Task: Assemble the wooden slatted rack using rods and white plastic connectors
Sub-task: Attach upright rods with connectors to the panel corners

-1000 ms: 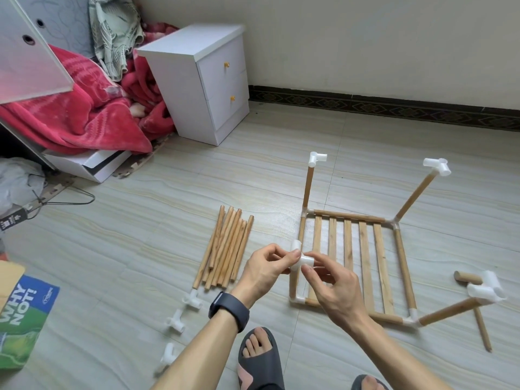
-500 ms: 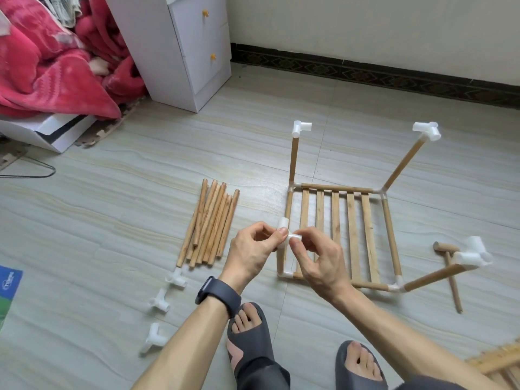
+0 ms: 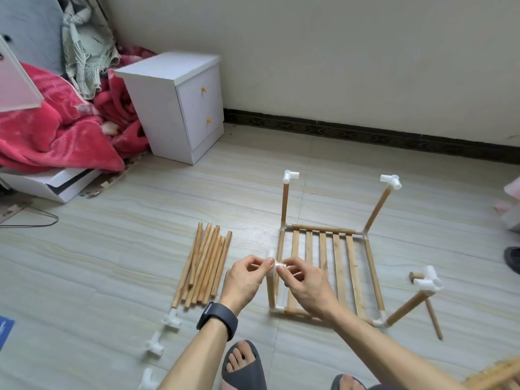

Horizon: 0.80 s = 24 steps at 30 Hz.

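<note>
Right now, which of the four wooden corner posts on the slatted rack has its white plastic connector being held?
The near-left wooden post: the left hand and right hand both pinch its white plastic connector. The other three posts' connectors stand untouched.

A plain cream wall point(image 3: 337, 52) runs along the back, edged at its foot by a dark patterned skirting band point(image 3: 365, 135). The floor point(image 3: 112, 263) is of pale grey-beige tiles with faint wood-like streaks, under soft, even light. Towards the left corner stands a small white cabinet point(image 3: 168, 108) with two drawers, each with a yellow knob point(image 3: 203, 89). Beside it a red blanket point(image 3: 56, 130) lies heaped, with a pale green patterned cloth point(image 3: 84, 52) draped above. A white board point(image 3: 53, 184) lies flat beneath the blanket, and a thin dark wire point(image 3: 57, 220) loops nearby.
</note>
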Available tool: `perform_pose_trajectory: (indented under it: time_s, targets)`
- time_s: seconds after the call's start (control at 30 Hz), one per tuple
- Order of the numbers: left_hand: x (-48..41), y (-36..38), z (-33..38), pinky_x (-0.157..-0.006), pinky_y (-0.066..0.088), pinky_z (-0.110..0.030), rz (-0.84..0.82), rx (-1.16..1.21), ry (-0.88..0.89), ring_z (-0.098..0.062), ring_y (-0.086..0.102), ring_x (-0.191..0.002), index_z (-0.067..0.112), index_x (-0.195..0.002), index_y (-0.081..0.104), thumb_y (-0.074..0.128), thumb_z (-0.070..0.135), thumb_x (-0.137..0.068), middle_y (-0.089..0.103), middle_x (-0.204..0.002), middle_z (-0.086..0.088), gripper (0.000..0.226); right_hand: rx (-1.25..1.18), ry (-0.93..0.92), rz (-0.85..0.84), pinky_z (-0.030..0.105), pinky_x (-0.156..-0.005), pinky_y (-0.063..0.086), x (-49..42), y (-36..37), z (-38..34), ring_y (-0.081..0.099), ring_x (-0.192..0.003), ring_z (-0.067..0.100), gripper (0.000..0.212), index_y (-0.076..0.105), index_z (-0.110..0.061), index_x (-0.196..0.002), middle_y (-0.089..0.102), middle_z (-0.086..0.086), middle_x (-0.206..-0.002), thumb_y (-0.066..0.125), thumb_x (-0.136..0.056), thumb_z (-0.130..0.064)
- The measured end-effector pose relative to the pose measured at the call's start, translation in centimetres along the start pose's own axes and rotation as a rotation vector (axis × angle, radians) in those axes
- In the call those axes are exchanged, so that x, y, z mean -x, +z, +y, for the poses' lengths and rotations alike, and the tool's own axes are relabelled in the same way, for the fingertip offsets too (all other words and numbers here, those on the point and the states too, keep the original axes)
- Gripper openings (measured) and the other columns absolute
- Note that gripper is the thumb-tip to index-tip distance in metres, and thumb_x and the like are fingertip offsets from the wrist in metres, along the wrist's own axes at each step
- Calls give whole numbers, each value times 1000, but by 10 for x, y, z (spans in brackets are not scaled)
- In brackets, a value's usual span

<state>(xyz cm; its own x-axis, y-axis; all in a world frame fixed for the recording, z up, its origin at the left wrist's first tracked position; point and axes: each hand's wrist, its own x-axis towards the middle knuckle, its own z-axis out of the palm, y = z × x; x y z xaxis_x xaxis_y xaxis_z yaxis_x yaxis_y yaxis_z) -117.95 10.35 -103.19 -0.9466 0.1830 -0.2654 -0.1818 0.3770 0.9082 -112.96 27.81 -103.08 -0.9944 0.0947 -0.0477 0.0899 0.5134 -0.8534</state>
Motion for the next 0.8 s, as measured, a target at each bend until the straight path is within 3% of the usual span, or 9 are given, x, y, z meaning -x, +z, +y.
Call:
perform_pose_trajectory:
  time_s: [0.17, 0.27, 0.4, 0.47, 0.57, 0.7, 0.8]
  targets:
    - [3, 11, 11, -74, 52, -25, -21, -55, 10, -3, 70, -83, 33, -85, 72, 68, 71, -79, 74, -82, 19, 39, -28, 51, 42, 13, -72, 52, 12, -11, 9, 69, -82, -2, 19, 67, -46, -111, 73, -12, -90, 63, -95, -53]
    - [1, 13, 14, -79, 55, -29, -9, -58, 3, -7, 70, -85, 33, -87, 72, 67, 72, -79, 75, -84, 16, 40, -55, 65, 38, 12, -68, 50, 16, -15, 16, 69, -77, 0, 19, 65, -49, -112, 73, -8, -88, 66, -97, -39]
    - [3, 5, 18, -76, 51, -25, -70, -112, 8, -4, 68, -87, 36, -93, 72, 58, 83, -74, 75, -87, 16, 53, -30, 108, 20, 9, -63, 49, 17, -16, 23, 67, -79, -6, 27, 63, -42, -118, 71, -13, -94, 71, -92, -43]
    - [2, 0, 17, -78, 51, -24, -97, -94, -10, -4, 68, -90, 34, -96, 73, 50, 86, -77, 76, -91, 14, 60, 8, 95, -45, 10, -60, 48, 15, -11, 25, 67, -80, -7, 28, 58, -47, -116, 66, -18, -106, 71, -91, -45]
    - [-2, -15, 0, -70, 51, -18, -11, -5, -106, -4, 70, -87, 28, -97, 74, 42, 72, -92, 75, -92, 9, 55, 58, 64, -136, 12, -63, 48, 5, 8, 28, 68, -81, -3, 22, 56, -46, -114, 59, -18, -112, 66, -94, -47]
    - [-9, -63, -56, -89, 51, -30, 83, -254, -232, -16, 64, -105, 25, -107, 67, 53, 48, -99, 69, -106, 9, 28, 103, 47, -101, 33, -77, 55, -16, 36, 36, 69, -84, 12, 27, 68, -28, -118, 73, -3, -101, 59, -99, -45]
    - [-21, -98, -101, -94, 45, -28, 83, -454, -358, -21, 58, -118, 23, -124, 61, 54, 38, -98, 63, -121, -2, 31, 41, -16, -37, 42, -76, 55, -31, 52, 39, 69, -76, 17, 25, 72, -25, -110, 76, 2, -92, 58, -99, -42]
